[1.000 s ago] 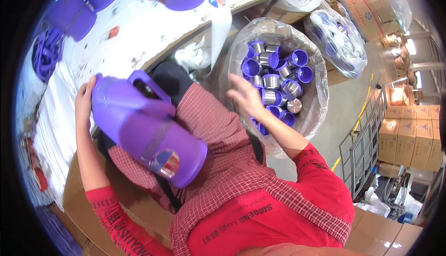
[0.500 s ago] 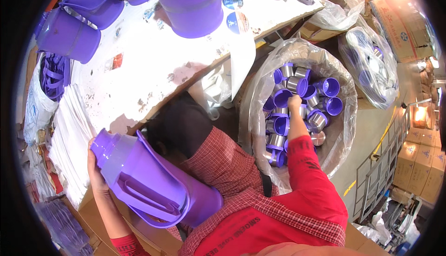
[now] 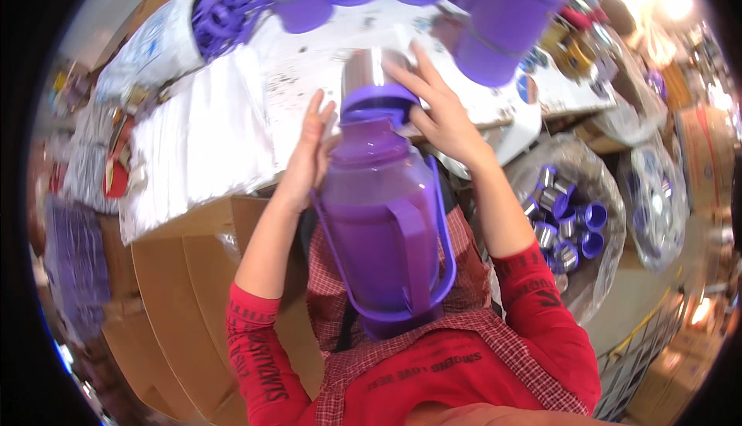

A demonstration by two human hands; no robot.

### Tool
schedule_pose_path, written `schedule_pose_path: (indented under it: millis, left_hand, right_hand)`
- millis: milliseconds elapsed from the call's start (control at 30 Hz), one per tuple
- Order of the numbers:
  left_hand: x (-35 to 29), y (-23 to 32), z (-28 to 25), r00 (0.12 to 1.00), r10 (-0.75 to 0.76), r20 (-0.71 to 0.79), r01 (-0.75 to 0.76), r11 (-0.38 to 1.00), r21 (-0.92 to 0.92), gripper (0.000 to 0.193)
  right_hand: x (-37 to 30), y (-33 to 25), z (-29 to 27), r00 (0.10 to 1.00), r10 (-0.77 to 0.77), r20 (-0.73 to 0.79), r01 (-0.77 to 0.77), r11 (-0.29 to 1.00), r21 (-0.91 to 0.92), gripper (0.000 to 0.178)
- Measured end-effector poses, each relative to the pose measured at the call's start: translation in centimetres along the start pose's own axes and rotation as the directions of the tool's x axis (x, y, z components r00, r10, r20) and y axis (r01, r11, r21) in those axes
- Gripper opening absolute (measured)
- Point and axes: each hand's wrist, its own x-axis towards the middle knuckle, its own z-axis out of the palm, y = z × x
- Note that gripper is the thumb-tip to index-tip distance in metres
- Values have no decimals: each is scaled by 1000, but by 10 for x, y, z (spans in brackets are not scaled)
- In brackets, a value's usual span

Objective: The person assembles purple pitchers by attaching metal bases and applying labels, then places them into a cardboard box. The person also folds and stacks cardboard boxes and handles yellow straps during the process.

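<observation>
A purple thermos flask (image 3: 375, 233) with side handle and swinging bail stands in front of me against my checked apron, its neck toward the table. A stainless steel cup (image 3: 367, 71) with a purple rim is at the flask's mouth, slightly tilted, so part of its dark inside shows. My right hand (image 3: 448, 121) is at the cup's right side, its fingers stretched along it and smeared by motion. Left of the neck is my left hand (image 3: 309, 156), fingers extended and apart, holding nothing. Whether it touches the flask cannot be made out.
Several purple flasks (image 3: 506, 24) line the back of the white table (image 3: 301, 59). White sleeves (image 3: 205, 121) lie stacked at left beside a bag of purple handles (image 3: 158, 40). At right stands a plastic-lined bin (image 3: 599, 271) of steel-and-purple cups. An open carton (image 3: 185, 287) sits at lower left.
My right hand has come from the bin to the flask, where a cup now is. The flask has swung upright to the middle, and my left hand has left its outer side. The view has turned.
</observation>
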Motion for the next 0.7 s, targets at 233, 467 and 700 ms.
schedule_pose_path:
  millis: [233, 467, 700]
  left_hand:
    - [-14, 4, -22, 977, 193, 90, -196, 980, 30, 82]
    - [-9, 2, -32, 984, 160, 75, -164, 986, 39, 80]
    - [-15, -9, -30, 977, 179, 114, -169, 981, -96, 81]
  right_hand:
    - [13, 23, 44, 991, -69, 115, -59, 547, 835, 90]
    - [6, 24, 72, 994, 104, 25, -93, 730, 677, 69]
    - [4, 21, 67, 1000, 6, -5, -2, 797, 604, 62]
